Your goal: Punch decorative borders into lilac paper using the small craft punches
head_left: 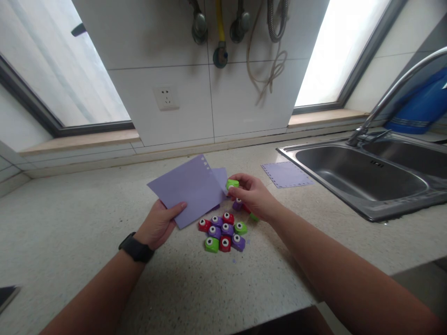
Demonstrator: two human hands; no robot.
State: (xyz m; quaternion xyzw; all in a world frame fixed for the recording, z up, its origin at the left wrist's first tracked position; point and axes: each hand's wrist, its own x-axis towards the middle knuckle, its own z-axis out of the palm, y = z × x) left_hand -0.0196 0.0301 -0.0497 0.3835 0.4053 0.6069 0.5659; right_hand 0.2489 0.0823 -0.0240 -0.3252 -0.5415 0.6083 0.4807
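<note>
My left hand (159, 224) holds a lilac paper sheet (188, 188) by its lower corner, thumb on top; a black watch sits on that wrist. The sheet has small punched holes along its top right edge. My right hand (254, 195) pinches a small green paper punch (231, 184) against the sheet's right edge. Below the sheet, several small red, purple and green paper punches (225, 232) lie clustered on the speckled countertop (104, 242).
A second lilac sheet (285, 174) with a punched border lies flat beside the steel sink (363, 174) at the right. A curved tap (394, 88) rises over the sink. A wall socket (166, 97) and hanging pipes are behind.
</note>
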